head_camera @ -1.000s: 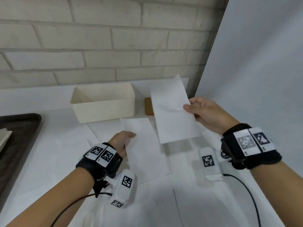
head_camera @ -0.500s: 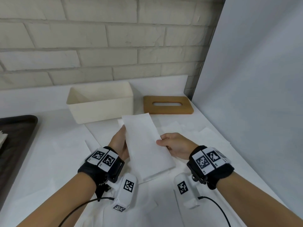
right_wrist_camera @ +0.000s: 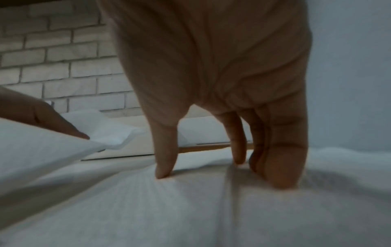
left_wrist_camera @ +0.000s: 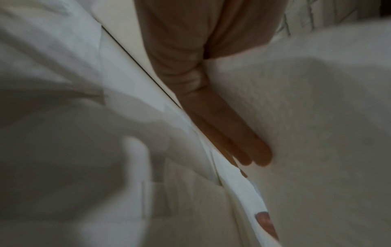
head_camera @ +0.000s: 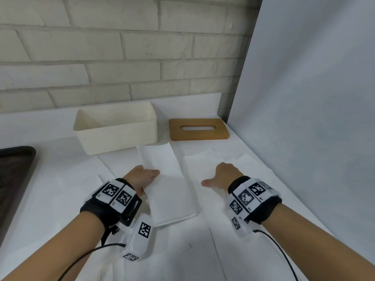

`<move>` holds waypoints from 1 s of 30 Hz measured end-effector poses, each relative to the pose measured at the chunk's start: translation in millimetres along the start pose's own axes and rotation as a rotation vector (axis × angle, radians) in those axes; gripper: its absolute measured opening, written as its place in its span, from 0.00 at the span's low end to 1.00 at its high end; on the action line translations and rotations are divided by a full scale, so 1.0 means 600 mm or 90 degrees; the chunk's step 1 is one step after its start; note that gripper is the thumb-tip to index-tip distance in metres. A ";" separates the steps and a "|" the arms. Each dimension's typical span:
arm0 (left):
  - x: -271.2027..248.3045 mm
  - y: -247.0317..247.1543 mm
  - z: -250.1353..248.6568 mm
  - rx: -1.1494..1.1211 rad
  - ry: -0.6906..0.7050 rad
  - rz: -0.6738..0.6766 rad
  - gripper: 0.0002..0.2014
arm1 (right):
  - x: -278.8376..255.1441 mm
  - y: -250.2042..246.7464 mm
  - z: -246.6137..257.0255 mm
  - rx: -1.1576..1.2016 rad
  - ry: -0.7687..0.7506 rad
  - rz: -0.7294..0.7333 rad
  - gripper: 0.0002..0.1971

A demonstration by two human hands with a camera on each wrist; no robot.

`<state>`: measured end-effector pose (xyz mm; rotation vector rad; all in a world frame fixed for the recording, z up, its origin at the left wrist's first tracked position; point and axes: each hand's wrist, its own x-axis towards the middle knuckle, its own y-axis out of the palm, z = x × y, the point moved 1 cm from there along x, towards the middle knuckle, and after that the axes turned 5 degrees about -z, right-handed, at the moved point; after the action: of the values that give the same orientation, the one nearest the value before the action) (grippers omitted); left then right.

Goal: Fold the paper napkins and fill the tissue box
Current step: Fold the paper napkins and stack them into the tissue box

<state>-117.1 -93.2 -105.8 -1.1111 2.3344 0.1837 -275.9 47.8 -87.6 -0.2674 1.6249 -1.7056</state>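
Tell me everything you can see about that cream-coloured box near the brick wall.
The cream box is a plain rectangular tub that looks like matt plastic, with rounded corners and no lid on. It stands upright and open-topped on the white table, close to the brick wall. What shows of its inside looks empty. A wooden lid with a slot lies flat beside it, apart. A folded napkin reaches near its front wall; neither hand touches it.
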 end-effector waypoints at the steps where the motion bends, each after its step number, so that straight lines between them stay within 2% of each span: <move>1: 0.001 0.000 0.002 0.011 -0.002 0.002 0.15 | 0.002 0.004 0.001 -0.006 0.011 0.002 0.23; 3: 0.000 0.000 0.007 0.033 -0.007 0.002 0.15 | 0.001 0.006 0.004 0.013 0.024 -0.001 0.24; 6: -0.002 0.000 0.014 0.070 -0.013 0.002 0.15 | 0.000 0.006 0.006 0.108 0.046 0.010 0.19; 10: -0.009 0.003 0.017 0.066 -0.036 0.007 0.05 | 0.002 0.015 -0.004 0.326 0.077 0.049 0.16; 15: -0.007 0.012 0.018 0.032 -0.023 0.027 0.12 | -0.007 -0.009 -0.006 0.546 0.036 -0.006 0.08; 17: -0.007 0.012 0.015 0.017 -0.013 0.013 0.12 | -0.017 -0.035 -0.001 0.629 -0.002 -0.064 0.12; 19: -0.009 0.012 0.011 0.007 -0.009 0.008 0.08 | -0.031 -0.065 0.008 0.720 -0.056 -0.095 0.19; 22: -0.010 0.012 0.007 -0.016 -0.015 0.029 0.07 | -0.049 -0.101 0.019 0.839 -0.173 -0.053 0.32; 24: -0.016 0.013 0.003 -0.026 -0.021 0.043 0.08 | -0.051 -0.108 0.025 0.885 -0.197 -0.021 0.35; 26: -0.019 0.015 0.002 -0.063 -0.025 0.055 0.12 | -0.045 -0.096 0.034 0.903 -0.167 0.037 0.38; 28: -0.019 0.019 -0.001 -0.114 -0.015 0.059 0.15 | -0.040 -0.066 0.044 0.826 -0.109 0.066 0.39; 30: -0.017 0.024 -0.004 -0.161 0.007 0.077 0.14 | -0.036 -0.033 0.051 0.729 -0.073 0.055 0.34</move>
<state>-124.0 -77.9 -100.0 -1.0878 2.4390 0.5310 -249.3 36.1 -57.0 0.2625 0.3873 -2.1960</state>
